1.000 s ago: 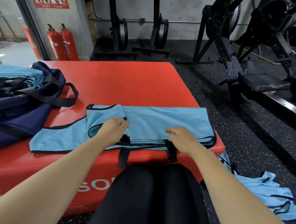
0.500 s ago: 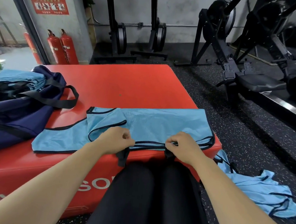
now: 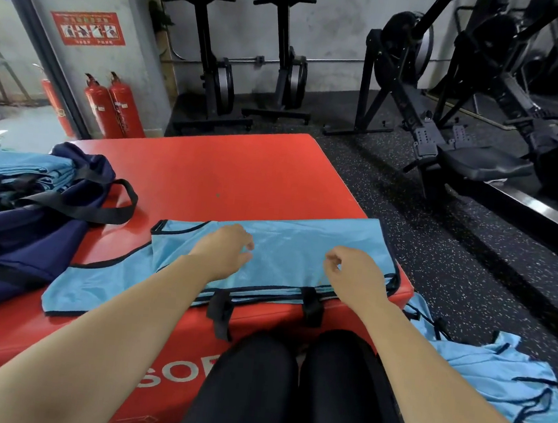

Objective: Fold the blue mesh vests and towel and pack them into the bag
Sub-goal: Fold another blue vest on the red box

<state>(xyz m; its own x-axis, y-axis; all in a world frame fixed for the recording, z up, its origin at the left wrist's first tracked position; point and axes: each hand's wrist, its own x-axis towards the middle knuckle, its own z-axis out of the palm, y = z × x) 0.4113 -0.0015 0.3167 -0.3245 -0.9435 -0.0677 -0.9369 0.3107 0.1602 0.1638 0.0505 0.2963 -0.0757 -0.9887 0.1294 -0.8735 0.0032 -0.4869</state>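
Navy bag (image 3: 12,243) cut off left; fingertip contact unclear | left hand (image 3: 224,252), right hand (image 3: 355,276) loosely curled over blue vest (image 3: 288,246), gripping nothing | vest on red pad (image 3: 240,173), near edge | speckled floor (image 3: 443,261), rowers (image 3: 448,142) far.

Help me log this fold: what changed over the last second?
The left hand and right hand released the near edge of the vest and moved forward over it, fingers loosely curled, apparently holding nothing. The bag and floor vests stayed put.

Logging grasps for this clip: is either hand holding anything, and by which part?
Nothing is held: left hand and right hand are loosely curled over the folded vest.
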